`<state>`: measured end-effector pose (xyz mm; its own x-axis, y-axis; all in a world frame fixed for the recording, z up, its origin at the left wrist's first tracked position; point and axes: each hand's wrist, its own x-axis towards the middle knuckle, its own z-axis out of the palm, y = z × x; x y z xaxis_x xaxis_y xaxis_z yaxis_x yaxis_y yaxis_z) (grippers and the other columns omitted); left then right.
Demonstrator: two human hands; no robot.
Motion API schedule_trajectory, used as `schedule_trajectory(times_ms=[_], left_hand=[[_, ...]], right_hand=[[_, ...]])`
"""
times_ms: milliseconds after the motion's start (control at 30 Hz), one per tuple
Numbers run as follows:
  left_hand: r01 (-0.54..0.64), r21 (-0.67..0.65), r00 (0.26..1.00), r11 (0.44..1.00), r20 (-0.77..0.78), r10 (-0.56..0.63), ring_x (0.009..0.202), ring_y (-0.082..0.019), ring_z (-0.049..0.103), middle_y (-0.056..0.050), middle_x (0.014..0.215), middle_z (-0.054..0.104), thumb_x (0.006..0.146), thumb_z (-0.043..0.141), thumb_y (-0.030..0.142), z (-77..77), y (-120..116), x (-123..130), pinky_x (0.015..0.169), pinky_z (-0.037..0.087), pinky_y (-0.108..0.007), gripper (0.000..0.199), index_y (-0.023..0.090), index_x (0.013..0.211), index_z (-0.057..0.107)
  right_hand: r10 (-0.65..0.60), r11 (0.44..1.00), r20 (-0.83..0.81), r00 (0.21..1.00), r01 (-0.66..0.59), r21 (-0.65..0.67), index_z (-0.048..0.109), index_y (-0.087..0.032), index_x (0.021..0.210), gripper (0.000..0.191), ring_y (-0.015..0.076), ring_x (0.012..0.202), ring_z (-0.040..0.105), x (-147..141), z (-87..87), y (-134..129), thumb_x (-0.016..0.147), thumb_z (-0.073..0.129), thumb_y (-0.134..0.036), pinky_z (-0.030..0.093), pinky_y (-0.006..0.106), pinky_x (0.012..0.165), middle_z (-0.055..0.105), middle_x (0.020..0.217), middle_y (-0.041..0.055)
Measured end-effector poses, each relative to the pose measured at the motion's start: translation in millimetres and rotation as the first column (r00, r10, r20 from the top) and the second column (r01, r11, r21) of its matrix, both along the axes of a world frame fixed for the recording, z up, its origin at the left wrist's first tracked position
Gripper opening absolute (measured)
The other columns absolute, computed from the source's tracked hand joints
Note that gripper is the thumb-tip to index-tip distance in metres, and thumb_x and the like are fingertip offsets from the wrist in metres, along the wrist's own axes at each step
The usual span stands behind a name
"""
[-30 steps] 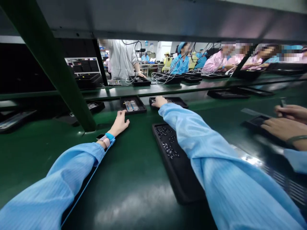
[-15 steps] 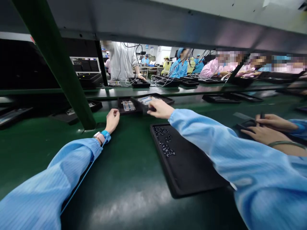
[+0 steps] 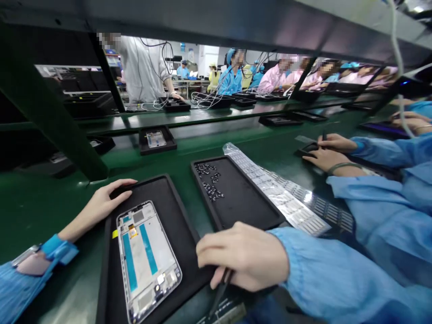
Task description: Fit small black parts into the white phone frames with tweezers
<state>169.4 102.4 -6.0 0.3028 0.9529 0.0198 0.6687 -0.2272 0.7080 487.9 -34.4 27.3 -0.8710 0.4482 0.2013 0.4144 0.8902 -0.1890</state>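
A black tray (image 3: 175,198) lies before me with a phone frame (image 3: 158,243) in it, inner side up, with two blue strips and a yellow tab. My left hand (image 3: 106,200) rests at the tray's far left corner, fingers stretched out and thumb apart. Over the tray's right edge, my right hand (image 3: 241,256) is closed around dark tweezers (image 3: 221,292), which point down toward the bench; their tips are hard to make out. Beyond that hand stands a second black tray (image 3: 249,202), with many small black parts (image 3: 211,184) gathered on its left side.
Clear plastic strips of silvery pieces (image 3: 280,193) lie right of the parts tray. A co-worker's hands (image 3: 327,155) work farther right. Another tray (image 3: 157,139) with a phone frame sits at the back. A green post (image 3: 67,121) slants up on the left.
One tray with a phone frame has come from the back of the bench to right before me. My right hand has moved nearer and now holds tweezers; my left hand is on the tray.
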Motion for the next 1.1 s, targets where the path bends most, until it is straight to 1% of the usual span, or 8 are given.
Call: schedule_trajectory(times_ms=[133,200,267,367,467,567,700,1100], left_hand=[[-0.005,0.022,0.998,1.0,-0.07,0.006,0.111,-0.023,0.05,-0.004,0.123,0.055,0.085,0.046,0.043,-2.9,3,7,0.096,0.035,-0.028,0.04,0.02,0.118,0.051],[-0.02,0.035,0.997,0.999,-0.08,0.023,0.111,-0.024,0.05,-0.005,0.123,0.055,0.084,0.046,0.041,-3.2,5,17,0.096,0.035,-0.029,0.039,0.019,0.116,0.053],[-0.038,0.042,0.995,0.998,-0.087,0.042,0.11,-0.024,0.051,-0.005,0.121,0.056,0.083,0.047,0.04,-1.8,5,29,0.096,0.034,-0.029,0.039,0.019,0.115,0.054],[-0.058,0.055,0.991,0.997,-0.114,0.064,0.109,-0.023,0.052,-0.003,0.12,0.057,0.083,0.046,0.039,0.5,3,45,0.095,0.034,-0.028,0.037,0.02,0.114,0.056],[-0.054,0.059,0.99,0.997,-0.13,0.062,0.108,-0.022,0.052,0.0,0.12,0.057,0.083,0.046,0.039,-0.5,4,51,0.093,0.035,-0.027,0.036,0.025,0.115,0.056],[-0.059,0.051,0.99,0.997,-0.127,0.066,0.106,-0.022,0.053,0.001,0.119,0.057,0.082,0.048,0.04,-2.6,6,50,0.089,0.037,-0.026,0.036,0.028,0.115,0.055],[-0.064,0.064,0.989,0.996,-0.129,0.072,0.107,-0.022,0.053,0.001,0.119,0.058,0.081,0.047,0.041,-1.8,5,49,0.088,0.037,-0.025,0.037,0.027,0.113,0.056],[-0.068,0.115,0.981,0.991,-0.175,0.087,0.098,-0.023,0.058,0.001,0.113,0.061,0.077,0.043,0.045,-3.3,5,49,0.082,0.042,-0.027,0.042,0.025,0.112,0.057]], right_hand=[[-0.281,0.958,-0.301,0.911,0.284,-0.035,0.064,-0.016,0.089,0.014,0.0116,0.08,0.061,47,12.5,27,0.083,0.051,-0.016,0.047,0.02,0.069,0.065,0.087,0.0042],[-0.452,0.89,-0.32,0.833,0.444,-0.1,0.066,-0.014,0.086,0.013,0.0123,0.077,0.062,72,10.2,41,0.083,0.055,-0.019,0.047,0.021,0.071,0.066,0.082,0.005],[-0.543,0.838,-0.24,0.805,0.503,-0.212,0.067,-0.013,0.086,0.014,0.0095,0.063,0.06,87,1.2,51,0.083,0.057,-0.023,0.047,0.02,0.063,0.066,0.082,0.0048],[-0.547,0.807,-0.147,0.824,0.472,-0.356,0.068,-0.013,0.09,0.018,0.004,0.046,0.053,88,-15.0,54,0.084,0.056,-0.024,0.045,0.018,0.051,0.065,0.086,0.0043],[-0.51,0.831,-0.175,0.842,0.431,-0.352,0.068,-0.012,0.086,0.013,0.0037,0.047,0.054,77,-22.8,51,0.081,0.06,-0.02,0.045,0.017,0.051,0.065,0.085,0.0051],[-0.523,0.834,-0.21,0.826,0.445,-0.326,0.069,-0.01,0.083,0.011,0.0037,0.045,0.053,72,-23.3,50,0.08,0.06,-0.017,0.045,0.018,0.053,0.065,0.081,0.0054],[-0.602,0.78,-0.198,0.773,0.519,-0.349,0.069,-0.01,0.085,0.013,0.0037,0.044,0.054,74,-24.4,61,0.082,0.06,-0.019,0.045,0.019,0.056,0.064,0.079,0.0039],[-0.66,0.735,-0.179,0.73,0.576,-0.359,0.069,-0.011,0.083,0.013,0.0037,0.045,0.053,64,-19.7,69,0.08,0.063,-0.022,0.044,0.018,0.056,0.062,0.075,0.0018]])
